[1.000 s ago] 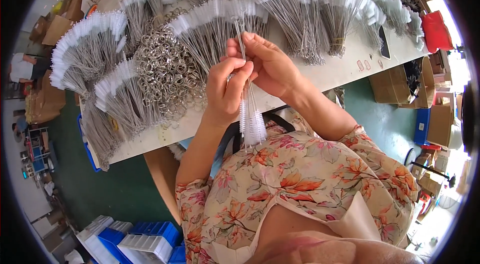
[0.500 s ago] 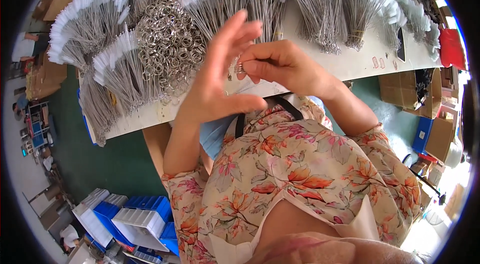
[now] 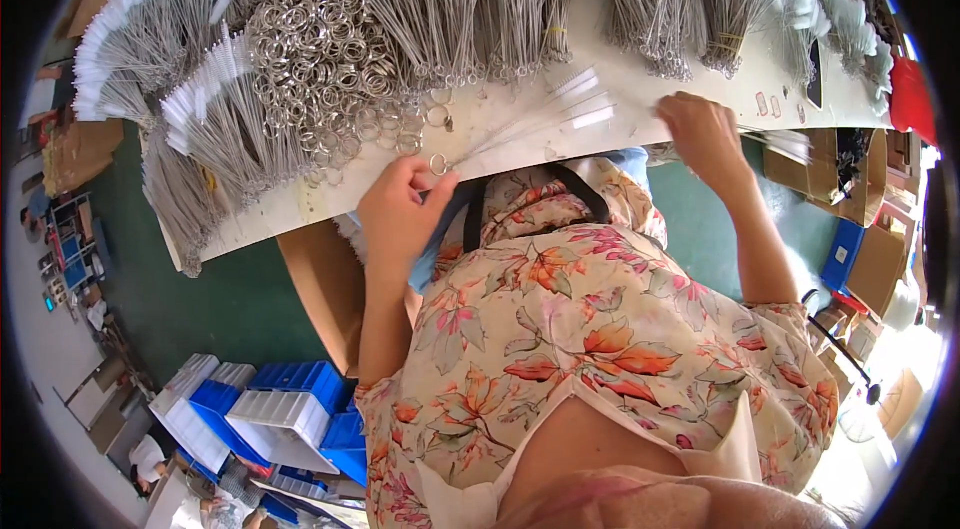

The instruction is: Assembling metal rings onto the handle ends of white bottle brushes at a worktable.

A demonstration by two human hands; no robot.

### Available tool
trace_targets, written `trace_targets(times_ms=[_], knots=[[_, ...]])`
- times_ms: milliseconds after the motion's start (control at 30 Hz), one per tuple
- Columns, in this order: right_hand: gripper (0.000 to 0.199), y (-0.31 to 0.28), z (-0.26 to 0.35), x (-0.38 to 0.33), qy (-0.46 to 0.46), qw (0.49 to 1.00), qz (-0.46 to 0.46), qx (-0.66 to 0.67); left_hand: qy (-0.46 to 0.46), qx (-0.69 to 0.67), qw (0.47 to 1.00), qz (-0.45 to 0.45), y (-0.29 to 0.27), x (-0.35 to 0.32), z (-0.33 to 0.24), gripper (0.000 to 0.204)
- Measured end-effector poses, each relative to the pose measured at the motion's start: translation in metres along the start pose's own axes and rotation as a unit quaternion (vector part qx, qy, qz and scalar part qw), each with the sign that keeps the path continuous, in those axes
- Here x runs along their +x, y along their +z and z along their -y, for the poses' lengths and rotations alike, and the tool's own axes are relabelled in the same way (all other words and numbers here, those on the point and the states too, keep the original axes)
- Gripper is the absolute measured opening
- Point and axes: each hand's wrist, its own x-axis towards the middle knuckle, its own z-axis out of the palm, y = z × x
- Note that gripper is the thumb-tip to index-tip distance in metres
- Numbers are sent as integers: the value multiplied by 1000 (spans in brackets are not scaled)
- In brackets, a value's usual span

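Note:
My left hand [image 3: 400, 209] is at the near table edge, thumb and fingers closed on a metal split ring [image 3: 438, 165]. Several thin wire brushes [image 3: 590, 114] with white bristle tips fan out from beside that ring across the tabletop. Over the table's front edge to the right, my right hand [image 3: 705, 134] is curled and slightly blurred. White-tipped wire brushes [image 3: 785, 144] stick out from its right side, and the fingers appear closed round their wires. A big heap of split rings [image 3: 325, 49] lies beyond my left hand, with loose rings at its near side.
Bundles of white-tipped wire brushes [image 3: 440, 19] line the back of the white table [image 3: 560, 139], with more at the left [image 3: 225, 119]. A dark phone [image 3: 815, 74] lies at the right. Cardboard boxes [image 3: 840, 169] stand right of the table; blue and white bins [image 3: 270, 419] sit at lower left.
My hands, earlier together above the table with rings at the right fingers, have parted. The left has lowered to the table edge with a ring; the right has swung right. Brushes now lie between them.

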Motion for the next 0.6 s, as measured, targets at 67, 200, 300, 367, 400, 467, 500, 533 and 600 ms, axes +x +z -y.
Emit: trace_targets(times_ms=[67, 200, 300, 367, 400, 467, 500, 533, 600], knots=[[11, 3, 29, 7, -102, 963, -33, 246, 65, 63, 995, -32, 9, -3, -1, 15], [6, 6, 116, 25, -264, 874, -77, 401, 71, -150, 984, -61, 11, 7, -5, 9], [5, 2, 149, 32, -307, 882, -66, 351, 41, -350, 933, -70, -12, 8, -34, 5], [6, -9, 153, 39, -319, 876, -52, 358, 109, -311, 943, -55, -36, 15, -49, 4], [7, -17, 152, 42, -330, 848, -14, 414, 175, -271, 946, -34, -46, 18, -50, 7], [8, -30, 149, 47, -342, 814, 25, 468, 247, -227, 942, -22, -61, 25, -48, 14], [9, -35, 147, 49, -340, 787, 74, 510, 254, -237, 938, 16, -70, 27, -51, 15], [10, -40, 145, 50, -336, 756, 123, 549, 260, -247, 932, 55, -75, 28, -53, 16], [12, -44, 144, 50, -321, 761, 158, 542, 265, -276, 922, 68, -76, 31, -57, 17]])
